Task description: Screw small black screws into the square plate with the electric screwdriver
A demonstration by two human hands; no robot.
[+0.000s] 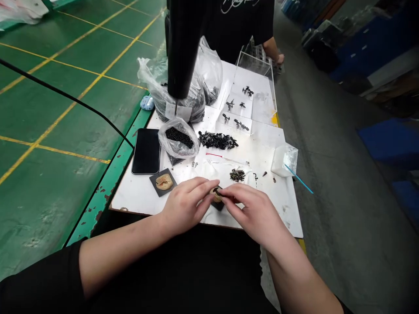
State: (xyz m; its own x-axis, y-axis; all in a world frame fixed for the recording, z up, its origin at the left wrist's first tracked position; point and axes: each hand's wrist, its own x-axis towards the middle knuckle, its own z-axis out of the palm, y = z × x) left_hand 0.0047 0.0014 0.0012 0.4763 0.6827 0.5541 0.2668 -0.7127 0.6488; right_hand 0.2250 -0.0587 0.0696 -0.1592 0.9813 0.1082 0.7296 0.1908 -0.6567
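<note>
Small black square piece (217, 199) with tan round centre; at white table's near edge, between fingertips

A matt white table top (281, 205), scuffed and chipped at its near edge, is seen beside a green painted floor (65, 100) with worn, flaking patches. Glossy black glass is shown by the phone (146, 151), and thin, crinkled clear plastic by the bags (178, 148) of small black plastic-looking parts (218, 140). A clear, smooth acrylic box (258, 65) is seen further back.
</note>
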